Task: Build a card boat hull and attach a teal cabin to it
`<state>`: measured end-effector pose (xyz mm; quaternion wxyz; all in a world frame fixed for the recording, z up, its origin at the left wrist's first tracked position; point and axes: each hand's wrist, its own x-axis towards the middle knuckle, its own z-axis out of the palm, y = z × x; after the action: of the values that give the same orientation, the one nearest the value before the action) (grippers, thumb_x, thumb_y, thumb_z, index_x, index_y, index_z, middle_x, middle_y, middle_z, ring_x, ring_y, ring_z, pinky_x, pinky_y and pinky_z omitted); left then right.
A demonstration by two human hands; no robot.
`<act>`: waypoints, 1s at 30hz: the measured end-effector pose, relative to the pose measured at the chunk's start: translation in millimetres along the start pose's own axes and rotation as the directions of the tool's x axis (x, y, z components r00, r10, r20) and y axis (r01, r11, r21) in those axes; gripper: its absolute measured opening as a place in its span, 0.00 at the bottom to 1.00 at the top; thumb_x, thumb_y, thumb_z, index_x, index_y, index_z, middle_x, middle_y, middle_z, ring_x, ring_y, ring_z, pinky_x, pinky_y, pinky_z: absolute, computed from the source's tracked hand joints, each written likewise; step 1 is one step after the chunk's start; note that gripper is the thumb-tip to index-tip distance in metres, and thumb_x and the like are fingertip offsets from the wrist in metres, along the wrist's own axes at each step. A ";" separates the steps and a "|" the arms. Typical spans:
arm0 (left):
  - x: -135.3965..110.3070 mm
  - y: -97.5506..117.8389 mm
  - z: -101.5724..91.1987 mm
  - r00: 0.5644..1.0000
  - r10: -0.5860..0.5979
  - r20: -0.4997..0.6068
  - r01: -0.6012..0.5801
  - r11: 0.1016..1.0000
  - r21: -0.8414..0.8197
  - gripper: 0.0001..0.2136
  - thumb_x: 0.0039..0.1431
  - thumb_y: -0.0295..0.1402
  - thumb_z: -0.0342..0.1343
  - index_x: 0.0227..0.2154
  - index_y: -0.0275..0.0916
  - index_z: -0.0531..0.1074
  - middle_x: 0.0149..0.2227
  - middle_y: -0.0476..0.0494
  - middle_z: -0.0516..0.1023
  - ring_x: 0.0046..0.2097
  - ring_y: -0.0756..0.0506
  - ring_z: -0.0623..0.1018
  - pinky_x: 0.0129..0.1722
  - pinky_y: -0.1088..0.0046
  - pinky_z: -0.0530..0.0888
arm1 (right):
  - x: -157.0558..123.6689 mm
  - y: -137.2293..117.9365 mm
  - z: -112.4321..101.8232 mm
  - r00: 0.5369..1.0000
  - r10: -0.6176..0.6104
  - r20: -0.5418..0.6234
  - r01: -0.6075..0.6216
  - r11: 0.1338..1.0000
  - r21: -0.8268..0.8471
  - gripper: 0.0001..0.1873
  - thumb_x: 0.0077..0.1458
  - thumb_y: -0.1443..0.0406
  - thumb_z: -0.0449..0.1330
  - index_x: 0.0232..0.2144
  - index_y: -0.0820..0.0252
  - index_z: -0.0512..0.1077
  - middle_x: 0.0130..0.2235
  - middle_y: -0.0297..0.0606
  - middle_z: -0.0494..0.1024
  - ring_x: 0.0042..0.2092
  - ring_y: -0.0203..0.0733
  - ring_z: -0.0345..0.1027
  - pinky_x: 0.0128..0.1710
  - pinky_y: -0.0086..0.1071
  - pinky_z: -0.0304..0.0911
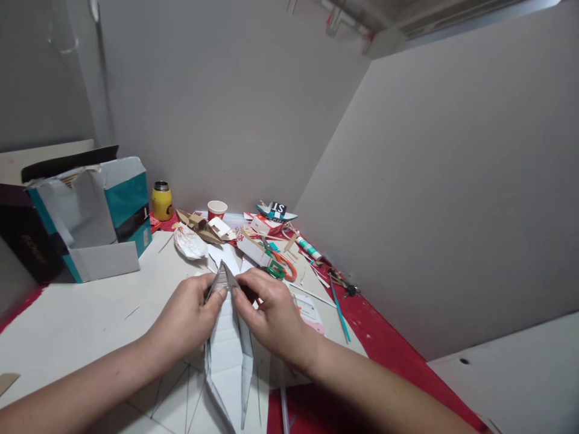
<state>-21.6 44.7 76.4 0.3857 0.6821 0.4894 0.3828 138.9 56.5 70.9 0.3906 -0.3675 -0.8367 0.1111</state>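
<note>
A long, narrow cardboard boat hull [227, 346], white inside with folded-up sides, points away from me over the table. Its sides meet in a sharp tip at the far end. My left hand [196, 307] pinches the left side just behind that tip, thumb on the inside. On the other side, my right hand [266, 304] grips the right wall near the tip between thumb and fingers. Parts of the fingers on both hands are hidden behind the cardboard. The near end of the hull runs toward the bottom of the view.
A cut-open teal and white box [126, 205] stands at the left, with a yellow bottle [161, 202] and paper cup [218, 209] behind. Scissors [283, 266], a glue tube [309, 248], a small model boat [277, 211] and scraps lie beyond my hands. Grey walls enclose the table [90, 337].
</note>
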 end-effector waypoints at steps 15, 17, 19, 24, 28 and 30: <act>2.9 -2.7 -2.6 1.000 -0.007 -0.015 0.007 1.000 -0.027 0.11 0.58 0.36 0.48 0.29 0.36 0.72 0.28 0.46 0.76 0.32 0.43 0.73 0.30 0.72 0.68 | 4.9 1.0 8.9 1.000 0.025 -0.017 -0.025 1.000 0.001 0.07 0.55 0.72 0.53 0.27 0.60 0.67 0.26 0.34 0.68 0.28 0.37 0.61 0.29 0.30 0.57; 3.2 -3.5 -2.1 1.000 -0.007 -0.021 0.006 0.999 -0.049 0.10 0.57 0.35 0.49 0.28 0.36 0.72 0.28 0.47 0.76 0.31 0.43 0.73 0.30 0.73 0.68 | 5.2 1.3 10.0 0.999 0.027 -0.019 -0.027 1.000 -0.002 0.07 0.55 0.72 0.53 0.26 0.59 0.67 0.26 0.34 0.67 0.28 0.37 0.61 0.29 0.30 0.57; 3.8 -5.2 -1.6 1.000 -0.012 -0.027 0.011 0.998 -0.059 0.10 0.57 0.35 0.49 0.28 0.36 0.73 0.26 0.48 0.75 0.30 0.44 0.73 0.29 0.73 0.67 | 5.5 1.9 10.8 0.999 0.034 -0.019 -0.034 0.999 0.000 0.07 0.54 0.72 0.53 0.26 0.59 0.67 0.25 0.34 0.67 0.28 0.37 0.61 0.29 0.30 0.58; 8.5 -11.3 -2.4 1.000 -0.020 -0.019 0.017 0.994 -0.110 0.12 0.57 0.35 0.50 0.35 0.33 0.75 0.29 0.45 0.78 0.34 0.41 0.75 0.32 0.70 0.70 | 8.0 5.6 6.6 0.998 0.052 0.022 -0.053 0.998 0.044 0.03 0.52 0.71 0.56 0.28 0.61 0.70 0.27 0.35 0.70 0.29 0.37 0.64 0.29 0.30 0.61; 11.9 -11.8 -5.7 0.999 -0.023 -0.036 0.015 0.976 -0.218 0.14 0.57 0.36 0.52 0.39 0.32 0.75 0.32 0.44 0.80 0.36 0.40 0.78 0.33 0.69 0.73 | 10.4 9.5 -3.0 0.995 0.079 0.060 -0.086 0.988 0.131 0.09 0.52 0.69 0.58 0.38 0.62 0.72 0.31 0.36 0.75 0.31 0.37 0.69 0.31 0.30 0.65; 12.3 -10.4 -7.8 0.999 -0.043 -0.008 0.039 0.956 -0.291 0.14 0.56 0.37 0.54 0.41 0.33 0.75 0.32 0.44 0.81 0.35 0.41 0.78 0.32 0.69 0.73 | 10.7 10.1 -7.3 0.992 0.111 0.055 -0.119 0.975 0.186 0.15 0.52 0.69 0.59 0.44 0.61 0.71 0.33 0.36 0.77 0.32 0.37 0.71 0.30 0.29 0.67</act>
<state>-29.7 60.0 72.0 0.4862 0.6049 0.4446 0.4472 145.0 70.4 77.2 0.3978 -0.3740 -0.8082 0.2206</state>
